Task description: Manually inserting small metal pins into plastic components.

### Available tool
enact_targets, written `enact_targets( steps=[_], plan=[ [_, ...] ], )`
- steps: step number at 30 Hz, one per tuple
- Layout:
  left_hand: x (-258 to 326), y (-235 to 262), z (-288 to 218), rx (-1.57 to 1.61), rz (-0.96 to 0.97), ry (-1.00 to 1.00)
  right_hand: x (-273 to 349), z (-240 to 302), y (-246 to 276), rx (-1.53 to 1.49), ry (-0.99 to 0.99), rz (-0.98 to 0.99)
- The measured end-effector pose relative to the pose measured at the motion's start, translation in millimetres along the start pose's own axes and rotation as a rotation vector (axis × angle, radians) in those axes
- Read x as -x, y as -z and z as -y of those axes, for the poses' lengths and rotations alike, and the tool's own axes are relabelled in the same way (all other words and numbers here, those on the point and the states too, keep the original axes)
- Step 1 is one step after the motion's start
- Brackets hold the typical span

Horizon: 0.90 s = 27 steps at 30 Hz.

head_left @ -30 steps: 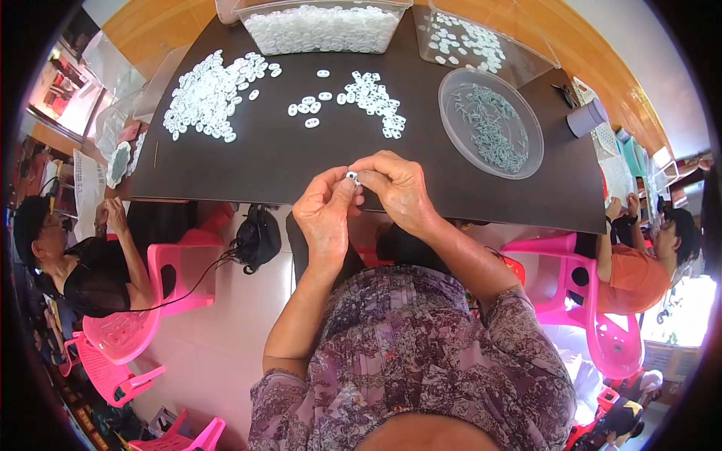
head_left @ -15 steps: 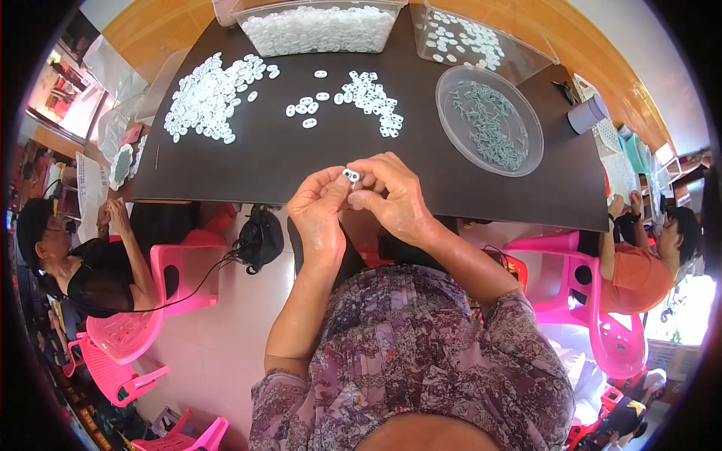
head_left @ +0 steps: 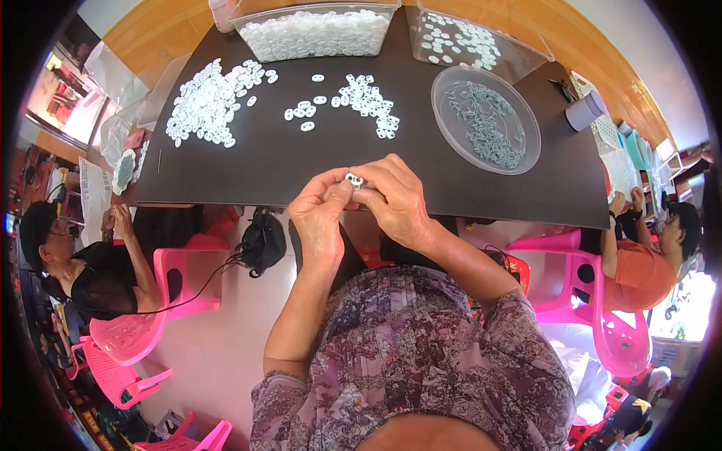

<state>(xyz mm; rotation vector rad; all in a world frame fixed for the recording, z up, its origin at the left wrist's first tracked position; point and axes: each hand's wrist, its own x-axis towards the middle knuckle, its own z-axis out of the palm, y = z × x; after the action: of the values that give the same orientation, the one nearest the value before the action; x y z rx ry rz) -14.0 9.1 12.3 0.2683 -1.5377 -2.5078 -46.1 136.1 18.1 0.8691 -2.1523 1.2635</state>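
Near the table's front edge, both hands meet around a small white two-hole plastic piece (head_left: 354,180). My left hand (head_left: 319,218) pinches it from the left, with the thumb along its side. My right hand (head_left: 400,204) has its fingers and thumb closed at the piece's right side; whether a small pin is also in them is hidden. Beyond lie a few loose white pieces (head_left: 299,113) and a cluster of white pieces (head_left: 368,101). To the right, a round clear dish (head_left: 445,143) contains many small grey-green screws or pins (head_left: 489,124).
A large heap of white pieces (head_left: 199,109) lies at the left of the dark table (head_left: 248,173). Two clear bins (head_left: 316,56) (head_left: 519,68) with white pieces stand at the back. A grey-purple cup (head_left: 583,113) is far right. People sit at both sides near pink chairs (head_left: 162,301).
The white piece has turned slightly and dropped a little in my fingers; its lower part is now more covered by my right thumb. Both hands stay in nearly the same place.
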Motion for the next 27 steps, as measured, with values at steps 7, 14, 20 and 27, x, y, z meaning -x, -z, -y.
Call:
enact_targets(
  steps=[7, 14, 20, 27],
  plan=[
    [4, 0, -3, -0.036, 0.035, -0.056, 1, 5, 5, -0.064, -0.062, -0.017],
    [12, -5, -5, -0.018, 0.08, -0.158, 2, 10, 9, -0.15, -0.065, -0.041],
    [16, -6, 1, -0.041, 0.097, -0.315, 2, 15, 10, -0.172, -0.023, -0.093],
    [20, -13, 7, 0.013, 0.044, -0.377, 4, 17, 11, -0.129, 0.022, -0.109]
  ],
)
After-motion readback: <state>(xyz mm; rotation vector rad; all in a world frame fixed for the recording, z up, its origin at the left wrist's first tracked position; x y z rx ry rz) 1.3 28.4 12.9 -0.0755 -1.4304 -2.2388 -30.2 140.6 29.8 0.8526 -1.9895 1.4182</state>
